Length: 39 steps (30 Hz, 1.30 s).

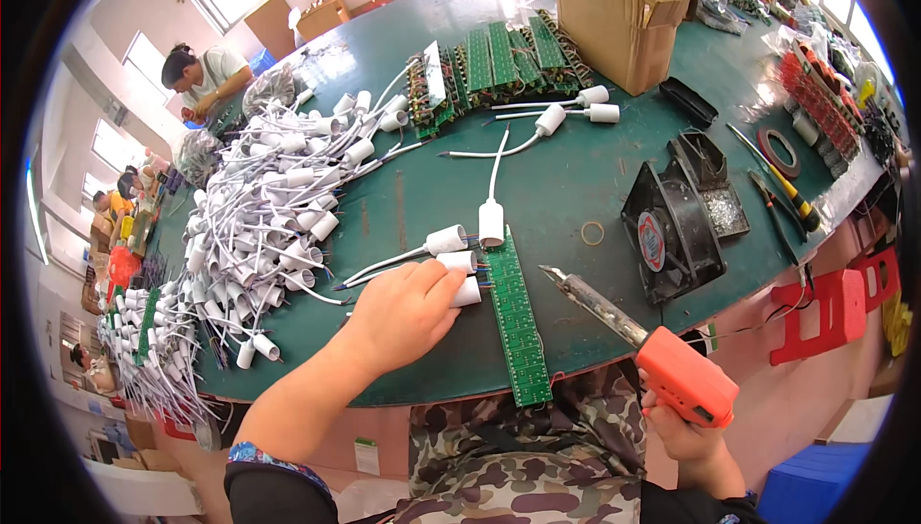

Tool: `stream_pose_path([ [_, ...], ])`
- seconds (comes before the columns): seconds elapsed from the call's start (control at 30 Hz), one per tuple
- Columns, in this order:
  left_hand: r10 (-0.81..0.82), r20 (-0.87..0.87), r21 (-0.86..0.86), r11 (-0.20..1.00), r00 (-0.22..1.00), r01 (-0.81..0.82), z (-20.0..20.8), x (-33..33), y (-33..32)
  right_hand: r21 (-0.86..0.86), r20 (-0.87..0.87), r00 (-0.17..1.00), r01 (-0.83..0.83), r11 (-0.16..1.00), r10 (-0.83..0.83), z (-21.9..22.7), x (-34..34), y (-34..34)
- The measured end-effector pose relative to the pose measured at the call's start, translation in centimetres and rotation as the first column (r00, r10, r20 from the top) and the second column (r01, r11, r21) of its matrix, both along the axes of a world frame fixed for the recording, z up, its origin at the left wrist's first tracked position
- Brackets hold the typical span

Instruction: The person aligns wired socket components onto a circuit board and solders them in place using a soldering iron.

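My left hand (pixel 405 313) is closed on a white cylindrical cable end (pixel 467 292), whose thin wires meet the left edge of a long green circuit board strip (pixel 519 327). Two similar white cylinders lie just beyond the fingers, also wired to that edge. One more upright white cylinder (pixel 491 222) with a cable sits at the strip's far end. My right hand (pixel 676 431) is wrapped round the red handle of a soldering iron (pixel 687 378). Its metal tip points toward the strip from the right, apart from it.
A large heap of white cable ends (pixel 264 198) covers the left. Stacked green boards (pixel 504 59) and a cardboard box (pixel 619 25) stand at the back. To the right are a black fan (pixel 672 231), a screwdriver (pixel 782 178), pliers (pixel 775 212) and a tape roll (pixel 778 153). Co-workers sit farther off.
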<state>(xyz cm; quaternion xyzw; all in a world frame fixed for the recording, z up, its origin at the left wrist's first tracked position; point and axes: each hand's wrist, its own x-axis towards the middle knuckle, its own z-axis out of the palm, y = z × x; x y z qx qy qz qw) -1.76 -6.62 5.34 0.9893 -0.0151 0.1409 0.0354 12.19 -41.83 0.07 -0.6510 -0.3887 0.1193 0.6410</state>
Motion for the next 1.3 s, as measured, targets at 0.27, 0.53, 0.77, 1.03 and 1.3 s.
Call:
stream_pose_path([
  [0.27, -0.093, -0.023, 0.314, 0.945, 0.995, 0.096, 3.2, 3.4, -1.3, -0.055, 0.084, 0.995, -0.044, 0.998, 0.048, 0.1, 0.5, -2.1],
  [0.53, -0.309, 0.249, 0.191, 0.945, 0.918, 0.266, -0.5, 5.2, -0.3, -0.026, -0.235, 0.957, 0.171, 0.985, -0.172, 2.7, -1.5, -2.2],
  [0.77, -0.069, 0.19, -0.038, 0.996, 0.979, 0.078, 0.3, -4.0, 0.0, 0.19, -0.127, 0.986, 0.127, 0.973, -0.104, 2.4, -0.5, -0.6],
  [1.03, 0.541, 0.123, 0.05, 0.834, 0.832, -0.55, 2.3, -22.9, 9.2, 0.253, -0.124, 0.986, 0.137, 0.958, -0.109, 0.8, -0.8, 0.1],
  [1.3, 0.51, -0.038, 0.215, 0.844, 0.859, -0.492, 0.1, -26.4, 9.6, 0.203, -0.174, 0.984, -0.01, 0.979, 0.046, 1.2, -1.1, 0.5],
])
